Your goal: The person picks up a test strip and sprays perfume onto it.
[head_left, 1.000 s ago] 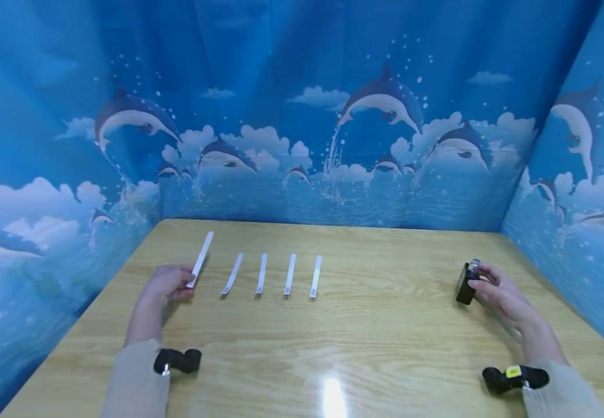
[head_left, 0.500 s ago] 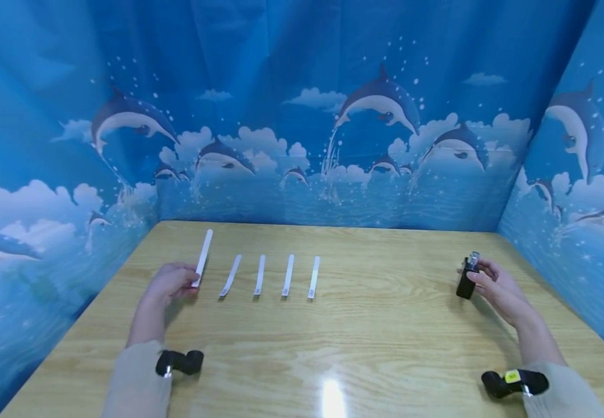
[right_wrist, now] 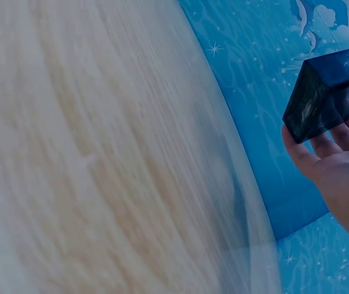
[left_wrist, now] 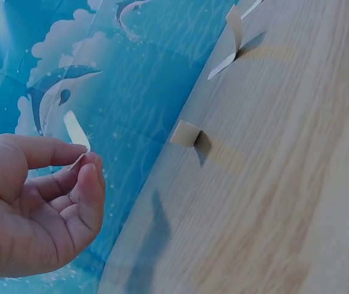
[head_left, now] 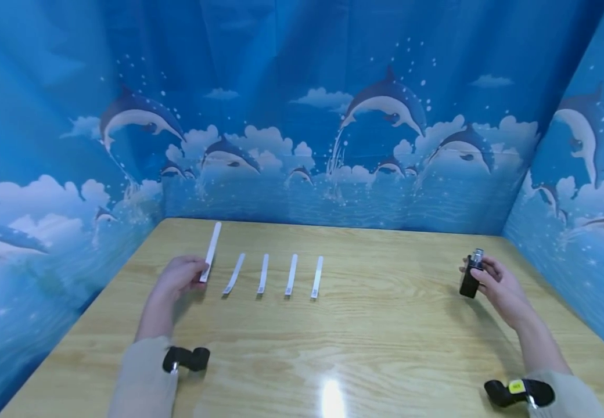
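My left hand (head_left: 182, 276) pinches the near end of a white paper strip (head_left: 212, 249) between thumb and forefinger, above the left part of the table. The left wrist view shows this paper strip (left_wrist: 75, 130) bent and angled upward from the fingertips. Over to the far right, my right hand (head_left: 500, 287) grips a black perfume bottle (head_left: 469, 283) with a shiny clear-silver top. In the right wrist view the glossy, square-sided bottle (right_wrist: 321, 98) is held off the table, fingers round its side; the frame edge cuts off part of it.
Several more white paper strips (head_left: 290, 276) lie in a row on the wooden table (head_left: 385, 325), right of my left hand, some curling up at an end. A blue dolphin-print curtain (head_left: 260, 191) borders the table at the back and sides.
My left hand has moved a little right and away from me, the strip going with it. My right hand has raised the bottle slightly. The strips on the table stay put.
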The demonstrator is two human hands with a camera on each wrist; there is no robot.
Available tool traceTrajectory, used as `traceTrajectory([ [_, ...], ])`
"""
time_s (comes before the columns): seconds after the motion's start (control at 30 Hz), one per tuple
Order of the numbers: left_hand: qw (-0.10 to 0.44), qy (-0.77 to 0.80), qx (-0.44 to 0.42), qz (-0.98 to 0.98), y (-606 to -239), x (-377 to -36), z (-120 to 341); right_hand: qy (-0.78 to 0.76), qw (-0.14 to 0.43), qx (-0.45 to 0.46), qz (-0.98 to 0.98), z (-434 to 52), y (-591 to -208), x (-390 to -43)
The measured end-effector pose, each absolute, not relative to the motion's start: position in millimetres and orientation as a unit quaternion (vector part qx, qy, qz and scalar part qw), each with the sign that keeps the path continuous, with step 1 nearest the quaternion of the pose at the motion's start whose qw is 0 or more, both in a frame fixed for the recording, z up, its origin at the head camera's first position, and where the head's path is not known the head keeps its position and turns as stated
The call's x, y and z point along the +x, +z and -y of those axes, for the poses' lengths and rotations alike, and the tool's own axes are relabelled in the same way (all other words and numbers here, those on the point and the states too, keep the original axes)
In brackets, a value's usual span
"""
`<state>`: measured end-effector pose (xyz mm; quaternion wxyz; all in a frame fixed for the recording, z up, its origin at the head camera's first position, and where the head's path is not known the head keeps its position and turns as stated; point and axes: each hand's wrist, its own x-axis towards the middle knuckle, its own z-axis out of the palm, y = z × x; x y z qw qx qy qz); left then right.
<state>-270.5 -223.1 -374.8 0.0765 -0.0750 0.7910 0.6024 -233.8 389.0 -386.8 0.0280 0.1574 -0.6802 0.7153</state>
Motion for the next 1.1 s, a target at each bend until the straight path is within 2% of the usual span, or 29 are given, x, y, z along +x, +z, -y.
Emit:
traceTrajectory([
  [0.2,0.074,0.596,-0.064,-0.797,-370.0,-270.5,217.7,0.692,0.048,0.146,0.705,-383.1,-385.1,-232.7],
  [0.47,0.072,0.587,-0.063,-0.804,-364.6,-269.3,209.2,0.588,0.076,0.104,0.798,-374.6,-379.2,-232.9],
  [0.7,0.064,0.592,-0.047,-0.802,-360.9,-270.0,198.8,0.49,0.071,0.047,0.868,-360.9,-368.2,-230.8],
  [1.1,0.083,0.563,-0.02,-0.822,-351.8,-272.5,179.2,0.482,0.136,0.087,0.861,-342.6,-368.0,-227.7],
])
